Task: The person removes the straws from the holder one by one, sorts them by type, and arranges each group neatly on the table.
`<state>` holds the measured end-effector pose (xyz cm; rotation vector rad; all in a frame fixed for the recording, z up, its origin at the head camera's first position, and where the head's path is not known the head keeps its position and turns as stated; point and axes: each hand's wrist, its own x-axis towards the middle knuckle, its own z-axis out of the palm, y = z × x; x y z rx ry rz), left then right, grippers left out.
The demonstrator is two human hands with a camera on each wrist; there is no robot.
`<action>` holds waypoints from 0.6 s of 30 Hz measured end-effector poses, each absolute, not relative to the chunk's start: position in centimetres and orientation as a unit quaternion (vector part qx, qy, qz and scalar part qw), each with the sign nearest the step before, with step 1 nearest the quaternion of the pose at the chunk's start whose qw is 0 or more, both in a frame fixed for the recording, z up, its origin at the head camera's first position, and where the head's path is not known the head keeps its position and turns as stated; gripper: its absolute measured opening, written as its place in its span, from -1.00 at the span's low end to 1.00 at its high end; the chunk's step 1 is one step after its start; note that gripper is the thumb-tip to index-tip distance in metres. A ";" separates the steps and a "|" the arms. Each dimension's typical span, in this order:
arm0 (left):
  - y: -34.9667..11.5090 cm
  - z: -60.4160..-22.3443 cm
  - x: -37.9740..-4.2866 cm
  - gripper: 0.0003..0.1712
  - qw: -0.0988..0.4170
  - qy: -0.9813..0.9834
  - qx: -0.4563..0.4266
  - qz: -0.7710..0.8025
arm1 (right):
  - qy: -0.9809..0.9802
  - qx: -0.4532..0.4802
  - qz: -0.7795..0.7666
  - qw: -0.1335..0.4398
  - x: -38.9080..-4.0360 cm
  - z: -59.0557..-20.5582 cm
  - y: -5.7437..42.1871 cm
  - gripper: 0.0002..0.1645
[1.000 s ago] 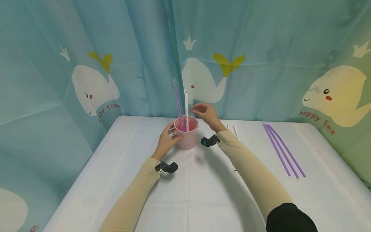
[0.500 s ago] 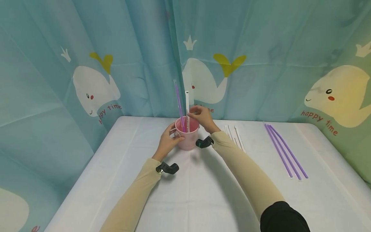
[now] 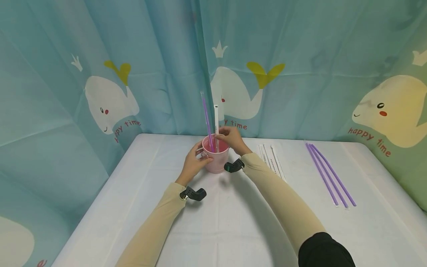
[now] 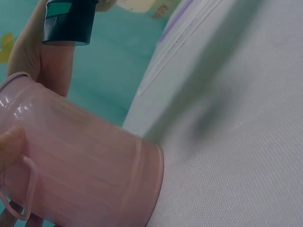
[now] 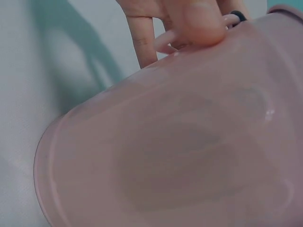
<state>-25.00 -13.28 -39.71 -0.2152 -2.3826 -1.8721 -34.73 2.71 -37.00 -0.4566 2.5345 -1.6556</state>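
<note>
A small pink bucket (image 3: 217, 163) stands upright on the white table. My left hand (image 3: 194, 162) grips its left side, with the thumb in front near the thin handle (image 4: 32, 182). One purple straw (image 3: 207, 118) and one white straw with dark print (image 3: 216, 120) stick up out of the bucket. My right hand (image 3: 232, 139) is over the bucket's far right rim and pinches the white straw low down with thumb and fingertips. In the right wrist view, the bucket wall (image 5: 180, 142) fills most of the picture, and the left fingers (image 5: 142, 38) show behind it.
Several white straws (image 3: 272, 161) lie on the table (image 3: 253, 230) beside the right forearm. Farther right lie several purple straws (image 3: 330, 174). A curtain printed with whales (image 3: 166, 74) hangs just behind the table's back edge.
My right hand has moved left and down, from beside the white straw onto it near the bucket's rim. The left hand keeps its grip on the bucket.
</note>
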 end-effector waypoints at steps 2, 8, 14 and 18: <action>-13.5 -40.6 -25.6 -0.12 0.054 -0.783 -0.069 -0.616 | 0.829 -0.146 -0.538 0.041 -34.7 -37.0 2.7 -0.65; -13.5 -41.4 -26.2 -0.12 0.062 -0.785 -0.066 -0.612 | 0.827 -0.144 -0.542 0.034 -34.8 -36.8 3.0 -0.64; -13.4 -41.3 -26.0 -0.12 0.063 -0.790 -0.060 -0.607 | 0.812 -0.162 -0.561 0.018 -34.6 -36.3 3.3 -0.64; -13.4 -41.3 -26.0 -0.12 0.065 -0.784 -0.058 -0.614 | 0.797 -0.173 -0.579 0.008 -34.6 -36.0 3.5 -0.65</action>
